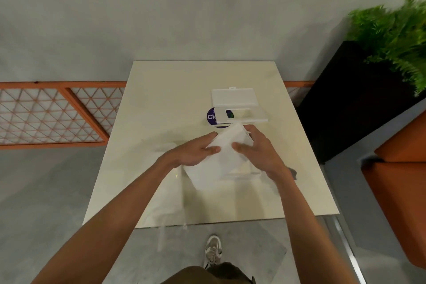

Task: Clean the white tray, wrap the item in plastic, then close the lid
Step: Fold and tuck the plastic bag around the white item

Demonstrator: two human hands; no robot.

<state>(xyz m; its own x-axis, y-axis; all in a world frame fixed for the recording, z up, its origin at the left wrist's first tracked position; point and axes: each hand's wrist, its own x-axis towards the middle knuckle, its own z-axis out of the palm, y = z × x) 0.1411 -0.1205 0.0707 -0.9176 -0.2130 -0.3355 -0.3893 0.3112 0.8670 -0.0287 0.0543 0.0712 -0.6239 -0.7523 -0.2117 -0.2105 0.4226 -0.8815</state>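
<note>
Both hands hold a white flat item [227, 145] tilted above the middle of the cream table [161, 104]. My left hand [196, 152] grips its left edge, thumb on top. My right hand [255, 147] grips its right side, fingers curled round it. A clear plastic sheet [207, 182] hangs from the item and spreads over the table toward the near edge. Behind the hands lies a white box with its lid open [237, 105], the lid [234, 97] flat on the far side. A round purple label [213, 117] shows partly under the box.
A black planter [350, 99] with a green fern [396, 37] stands right of the table. Orange seats [401, 168] are at the right edge. An orange lattice rail [53, 113] runs along the left. My shoe [213, 251] is below the table's near edge.
</note>
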